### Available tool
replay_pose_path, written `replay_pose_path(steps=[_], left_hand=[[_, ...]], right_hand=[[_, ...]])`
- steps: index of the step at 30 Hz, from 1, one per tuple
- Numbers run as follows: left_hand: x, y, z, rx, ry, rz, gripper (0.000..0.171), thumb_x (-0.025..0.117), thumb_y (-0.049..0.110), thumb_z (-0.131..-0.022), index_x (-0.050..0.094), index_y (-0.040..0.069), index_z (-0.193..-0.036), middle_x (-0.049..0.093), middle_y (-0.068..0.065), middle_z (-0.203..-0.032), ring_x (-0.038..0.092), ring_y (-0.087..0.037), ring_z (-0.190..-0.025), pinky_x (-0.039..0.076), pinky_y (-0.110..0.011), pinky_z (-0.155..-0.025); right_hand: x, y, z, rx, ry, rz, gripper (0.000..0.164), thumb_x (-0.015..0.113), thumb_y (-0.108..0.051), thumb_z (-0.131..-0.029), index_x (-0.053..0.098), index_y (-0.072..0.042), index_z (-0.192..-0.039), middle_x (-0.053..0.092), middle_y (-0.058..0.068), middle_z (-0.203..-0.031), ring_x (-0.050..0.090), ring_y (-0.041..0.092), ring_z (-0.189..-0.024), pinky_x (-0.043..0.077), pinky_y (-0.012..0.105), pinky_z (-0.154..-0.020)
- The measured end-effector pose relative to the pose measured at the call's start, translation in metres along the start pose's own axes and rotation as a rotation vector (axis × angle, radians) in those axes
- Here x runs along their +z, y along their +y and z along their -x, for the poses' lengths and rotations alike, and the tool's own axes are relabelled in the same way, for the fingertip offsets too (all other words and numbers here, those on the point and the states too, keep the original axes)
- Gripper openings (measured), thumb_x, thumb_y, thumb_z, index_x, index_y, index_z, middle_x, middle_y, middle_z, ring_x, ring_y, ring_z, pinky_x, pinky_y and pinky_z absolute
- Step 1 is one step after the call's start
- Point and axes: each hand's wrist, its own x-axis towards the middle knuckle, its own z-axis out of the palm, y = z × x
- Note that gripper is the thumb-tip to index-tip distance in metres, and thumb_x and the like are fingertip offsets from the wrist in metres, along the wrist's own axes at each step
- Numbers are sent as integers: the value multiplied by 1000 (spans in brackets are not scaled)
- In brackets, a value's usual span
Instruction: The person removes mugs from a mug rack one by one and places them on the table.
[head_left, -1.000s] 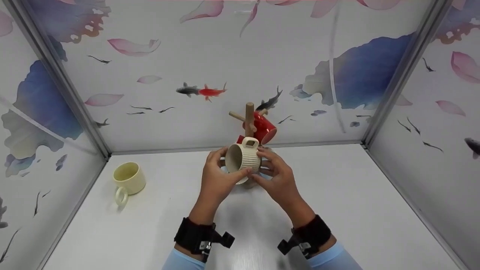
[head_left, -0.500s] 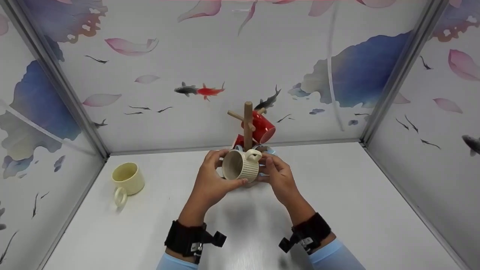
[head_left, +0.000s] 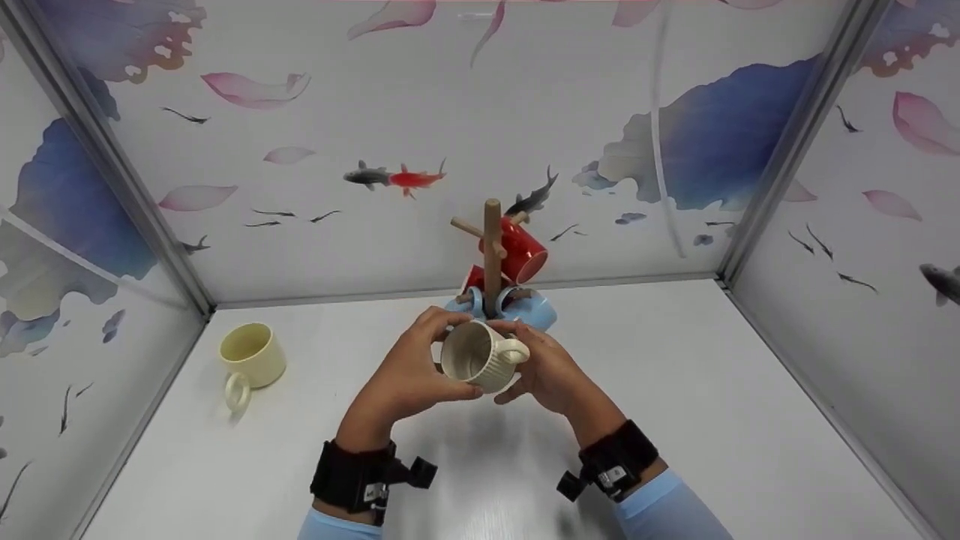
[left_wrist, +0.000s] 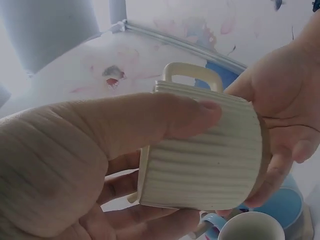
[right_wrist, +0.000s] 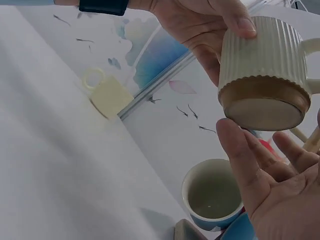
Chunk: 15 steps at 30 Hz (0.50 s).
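Note:
My left hand (head_left: pixel 416 371) grips a cream ribbed mug (head_left: pixel 491 373), thumb along its near side and fingers behind. The mug is tipped so that its mouth faces the camera and left, its handle (head_left: pixel 516 351) pointing right. In the left wrist view the thumb presses on the ribs of the mug (left_wrist: pixel 210 155). My right hand (head_left: pixel 551 367) is at the base end of the mug; in the right wrist view its fingers (right_wrist: pixel 240 160) are loosely spread just below the brown unglazed base. Behind the hands rises a wooden mug tree (head_left: pixel 492 255).
A red mug (head_left: pixel 525 255) hangs on the tree's upper right, with another red piece (head_left: pixel 472 279) lower left. Light blue mugs (head_left: pixel 536 309) hang low on it. A yellow mug (head_left: pixel 259 360) stands at left on the white table (head_left: pixel 712 405). Printed panels wall three sides.
The cream mug has come down and toward me, away from the tree, and turned so its handle swings from the top to the right. My right fingers have loosened from it.

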Motion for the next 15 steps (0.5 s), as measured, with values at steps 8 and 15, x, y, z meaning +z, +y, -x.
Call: replay_pose_path(steps=[8, 15], left_hand=[[-8, -2, 2, 7, -81, 7, 88, 106, 16, -73, 69, 25, -151, 64, 3, -145, 59, -29, -140, 67, -50, -101], [-5, -7, -2, -12, -41, 73, 102, 106, 16, -75, 60, 24, -166, 63, 0, -154, 60, -32, -144, 69, -50, -103]], right_hand=[[3, 9, 3, 40, -194, -45, 66, 55, -70, -113, 61, -23, -158, 69, 8, -145, 69, 31, -128, 72, 47, -78], [7, 9, 0, 7, -176, -110, 68, 67, -75, -103, 65, -23, -147, 78, 4, -131, 80, 24, -110, 71, 36, -80]])
